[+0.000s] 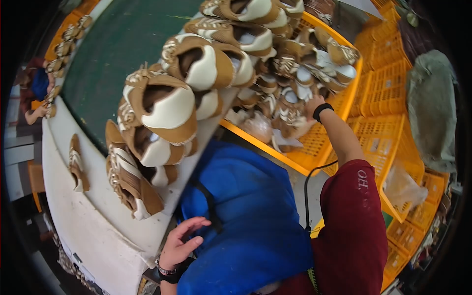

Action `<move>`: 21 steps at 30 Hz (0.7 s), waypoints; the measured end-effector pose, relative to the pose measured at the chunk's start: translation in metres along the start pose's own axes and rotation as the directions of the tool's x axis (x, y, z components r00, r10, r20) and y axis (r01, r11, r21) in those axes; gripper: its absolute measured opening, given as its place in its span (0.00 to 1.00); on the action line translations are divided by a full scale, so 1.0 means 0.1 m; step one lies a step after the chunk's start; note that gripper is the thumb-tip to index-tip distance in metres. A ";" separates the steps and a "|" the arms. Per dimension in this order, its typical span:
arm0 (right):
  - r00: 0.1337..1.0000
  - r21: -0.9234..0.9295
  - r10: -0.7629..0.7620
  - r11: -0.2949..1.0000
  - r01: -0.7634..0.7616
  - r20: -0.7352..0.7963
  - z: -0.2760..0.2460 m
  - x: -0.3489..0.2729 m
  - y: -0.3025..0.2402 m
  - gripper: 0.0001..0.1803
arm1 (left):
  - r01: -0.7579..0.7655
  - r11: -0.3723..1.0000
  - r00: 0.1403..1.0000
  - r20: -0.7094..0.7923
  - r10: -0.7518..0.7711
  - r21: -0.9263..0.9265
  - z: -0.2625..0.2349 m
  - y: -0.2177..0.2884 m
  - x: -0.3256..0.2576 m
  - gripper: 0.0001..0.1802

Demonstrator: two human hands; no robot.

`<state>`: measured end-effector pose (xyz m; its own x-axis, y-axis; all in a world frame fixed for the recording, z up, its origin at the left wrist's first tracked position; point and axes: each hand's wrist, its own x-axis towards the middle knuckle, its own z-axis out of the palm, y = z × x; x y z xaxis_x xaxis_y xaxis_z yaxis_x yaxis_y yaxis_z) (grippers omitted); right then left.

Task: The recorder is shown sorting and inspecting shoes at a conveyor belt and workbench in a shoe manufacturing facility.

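My right hand (pixel 314 105) reaches into a yellow plastic crate (pixel 357 81) on the right, among brown and white sneakers (pixel 303 76) lying jumbled there. Its fingers are partly hidden by the shoes, so I cannot tell whether they grip one. My left hand (pixel 181 244) is empty near the blue apron (pixel 246 206), thumb and fingers apart, beside the white table edge. On that table, several brown and white sneakers (pixel 169 105) are piled in a row next to the crate. One sneaker (pixel 76 162) lies alone farther left.
A dark green surface (pixel 115 49) runs behind the white table (pixel 98 226). More yellow crates (pixel 383 93) are stacked at the right, with a grey-green cloth bundle (pixel 432 108) beside them. Clear plastic (pixel 258 127) lies in the crate. Another person (pixel 32 93) handles shoes at far left.
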<state>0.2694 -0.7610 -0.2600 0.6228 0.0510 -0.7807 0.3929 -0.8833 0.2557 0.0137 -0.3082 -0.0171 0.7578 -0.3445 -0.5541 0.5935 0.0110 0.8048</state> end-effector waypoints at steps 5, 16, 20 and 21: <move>0.992 0.959 0.038 0.261 0.107 -0.121 -0.18 -0.98 0.14 0.26 | -0.049 0.998 0.996 0.068 0.051 -0.029 -0.02 -0.05 0.09 0.24; 0.816 0.438 0.060 -0.820 0.369 -0.575 -0.52 -2.59 -0.90 0.29 | -0.362 0.844 0.924 0.275 0.267 0.395 0.17 0.13 0.26 0.24; 0.555 0.549 -0.134 -0.452 0.703 -0.821 -1.13 -3.00 -1.36 0.30 | -0.513 0.772 0.853 0.127 0.505 0.376 0.23 0.16 0.10 0.38; 0.460 0.503 -0.205 -0.326 0.800 -0.864 -1.28 -3.09 -1.52 0.28 | -0.553 0.756 0.820 0.067 0.569 0.349 0.23 0.16 0.04 0.44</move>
<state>0.1045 -0.5830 0.0154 0.7908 0.6067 0.0809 0.0299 0.0938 -0.9951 0.0199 -0.3314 -0.0017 0.9407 -0.3386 0.0179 -0.0650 -0.1285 0.9896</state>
